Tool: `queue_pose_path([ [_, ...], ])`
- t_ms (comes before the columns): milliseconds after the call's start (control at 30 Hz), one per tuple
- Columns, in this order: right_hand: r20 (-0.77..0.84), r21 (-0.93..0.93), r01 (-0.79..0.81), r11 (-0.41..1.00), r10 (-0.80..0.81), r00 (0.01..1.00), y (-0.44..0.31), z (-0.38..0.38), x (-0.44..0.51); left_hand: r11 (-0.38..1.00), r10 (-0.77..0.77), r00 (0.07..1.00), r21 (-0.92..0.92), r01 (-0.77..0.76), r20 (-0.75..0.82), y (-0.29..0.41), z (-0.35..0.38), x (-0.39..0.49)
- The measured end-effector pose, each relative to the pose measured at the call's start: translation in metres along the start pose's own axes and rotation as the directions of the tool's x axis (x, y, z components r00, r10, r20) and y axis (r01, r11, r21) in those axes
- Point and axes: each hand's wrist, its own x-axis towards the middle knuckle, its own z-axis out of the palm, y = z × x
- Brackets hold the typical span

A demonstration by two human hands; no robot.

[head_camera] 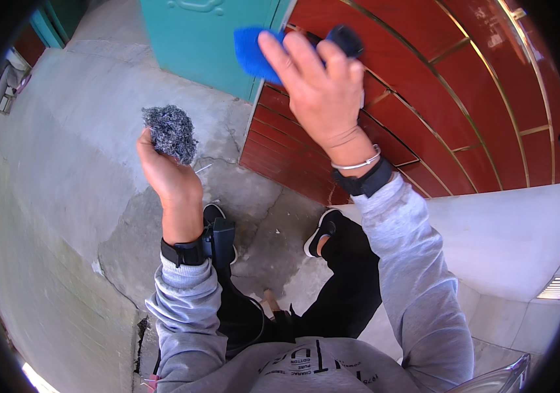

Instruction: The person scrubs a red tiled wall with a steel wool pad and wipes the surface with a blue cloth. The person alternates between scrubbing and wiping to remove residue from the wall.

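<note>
My left hand (169, 172) holds a tangled grey metal scouring pad (171, 132), resting on the palm and fingers above the concrete floor, with the thumb at its left side. Up and to the right, my right hand (316, 88) is spread over a blue cloth or sponge (255, 54) and grips it, in front of the red tiled wall (471, 88) beside the teal metal door. A dark round object (346, 41) shows just beyond its fingers; what it is and whether the hand holds it I cannot tell. The palm side of this hand is hidden.
A teal door (201, 44) meets the red tiles at the top. Cracked concrete floor (64, 147) spreads to the left. My feet in black shoes (326, 228) stand below the tiles. A white wall surface (486, 236) lies at right, and a clear rim (501, 376) at lower right.
</note>
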Motion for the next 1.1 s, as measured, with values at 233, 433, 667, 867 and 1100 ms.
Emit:
queue_pose_path([
  [233,0.699,0.301,0.201,0.932,-0.359,0.618,-0.085,0.013,-0.13,0.998,-0.067,0.997,0.02,0.067,-0.038,-0.005,-0.004,0.002],
  [433,0.848,0.424,-0.5,0.755,-0.136,0.513,-0.057,-0.065,-0.132,0.964,-0.149,0.978,0.24,0.111,0.147,-0.02,-0.004,-0.008],
  [667,0.873,0.467,-0.61,0.64,-0.223,0.434,-0.073,-0.114,-0.151,0.925,-0.126,0.949,0.379,0.007,0.291,-0.094,0.016,-0.029],
  [867,0.807,0.59,-0.566,0.575,-0.396,0.439,-0.086,-0.115,-0.178,0.661,0.367,0.842,0.526,-0.535,0.396,-0.149,0.026,-0.04],
  [1100,0.817,0.553,-0.518,0.653,-0.304,0.489,-0.068,-0.132,-0.166,0.544,0.425,0.793,0.576,-0.61,0.437,-0.128,0.04,-0.035],
])
